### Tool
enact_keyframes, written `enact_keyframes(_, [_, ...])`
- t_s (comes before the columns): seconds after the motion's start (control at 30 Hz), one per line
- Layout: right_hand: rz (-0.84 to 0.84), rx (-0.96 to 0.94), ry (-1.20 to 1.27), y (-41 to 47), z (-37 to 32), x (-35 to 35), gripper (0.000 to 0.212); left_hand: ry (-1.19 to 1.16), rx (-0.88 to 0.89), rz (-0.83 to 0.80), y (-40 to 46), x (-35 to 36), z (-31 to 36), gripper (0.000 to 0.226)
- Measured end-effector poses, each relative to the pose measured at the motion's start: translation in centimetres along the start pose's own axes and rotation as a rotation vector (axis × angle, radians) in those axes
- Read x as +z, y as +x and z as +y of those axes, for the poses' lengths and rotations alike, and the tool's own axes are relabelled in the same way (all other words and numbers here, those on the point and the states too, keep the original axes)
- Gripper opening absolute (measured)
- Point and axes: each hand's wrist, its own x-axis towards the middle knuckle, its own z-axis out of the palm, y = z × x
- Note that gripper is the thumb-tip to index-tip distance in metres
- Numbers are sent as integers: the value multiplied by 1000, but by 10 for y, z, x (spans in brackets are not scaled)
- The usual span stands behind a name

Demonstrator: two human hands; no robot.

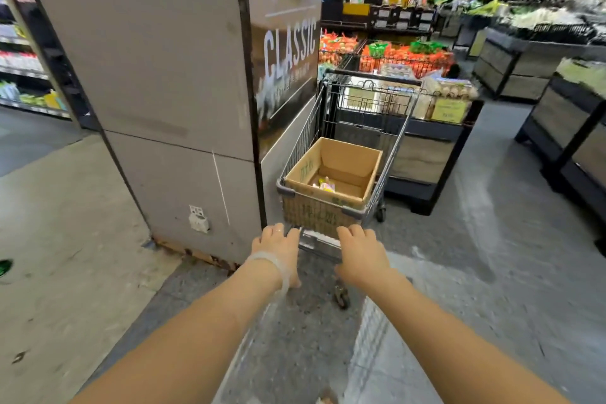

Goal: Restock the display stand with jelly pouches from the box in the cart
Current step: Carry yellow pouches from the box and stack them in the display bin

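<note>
While both hands grip the push bar, the scene reads as follows, every place given from the cart (337,154).

Hands: left hand (278,248) and right hand (359,252) sit side by side on the handle (316,238) at the cart's near end, fingers curled over it, holding nothing else; a grip for steering or pushing, I judge.
Box: the open cardboard box (331,174) fills the cart's basket, flaps up so its contents can be reached from above.
Jelly pouches: a few yellow and pink packs (323,185) lie on the box floor; probably the pouches, though blur hides detail. The box looks nearly emptied.
Display stand: not identifiable from here.
Pillar: the grey pillar (157,82) stands just left of the cart.
Writing: the poster (288,52) on the pillar's cart-facing side reads "CLASSIC"; print on the box is unreadable.
</note>
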Motion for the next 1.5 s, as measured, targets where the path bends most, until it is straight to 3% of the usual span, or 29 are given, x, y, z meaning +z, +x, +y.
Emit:
enact_keyframes(0.27, [59,-22,25,195,36,-40,59,-32,-23,43,183,-71,0,89])
enact_keyframes(0.37, [61,-25,22,253,53,-50,60,-80,-13,59,238,-87,6,81])
enact_keyframes(0.73, [-119,117,79,419,124,-19,59,-10,36,-76,449,-78,14,67])
enact_keyframes(1.03, [-265,288,154,575,164,22,53,5,120,-297,647,-66,15,55])
enact_keyframes(1.33, [-437,440,331,653,196,100,58,53,129,-471,766,7,22,78])
enact_keyframes(1.5, [-618,581,479,659,213,165,45,42,83,-574,805,70,22,67])
